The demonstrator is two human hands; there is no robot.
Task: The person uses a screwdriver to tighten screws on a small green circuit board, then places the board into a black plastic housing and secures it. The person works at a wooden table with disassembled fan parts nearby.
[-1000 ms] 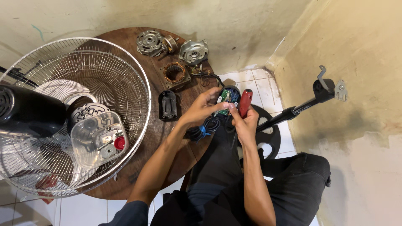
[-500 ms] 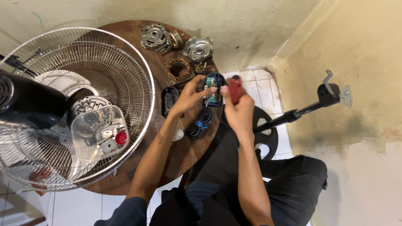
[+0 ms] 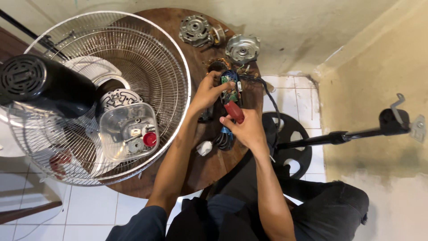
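Since half a second ago our hands have shifted little over the round wooden table [image 3: 223,165]; the view has swung so the wire fan guard [image 3: 147,58] fills more of the left. Our left hand [image 3: 208,91] is closed around the small green circuit board [image 3: 229,85] with its blue casing, fingers pinching its edge, just above the table's middle. Our right hand [image 3: 247,129] is clamped on the red-handled screwdriver [image 3: 234,111], whose tip points up at the board and touches it or nearly so.

At the table's far edge lie two metal motor housings [image 3: 243,48] and [image 3: 195,29]. Nearer us on the table sit a white plug [image 3: 204,147] and coiled dark cable [image 3: 221,142]. The guard overlaps the table's left side. Right of the table stands a black fan base [image 3: 292,143] with its pole [image 3: 343,136].
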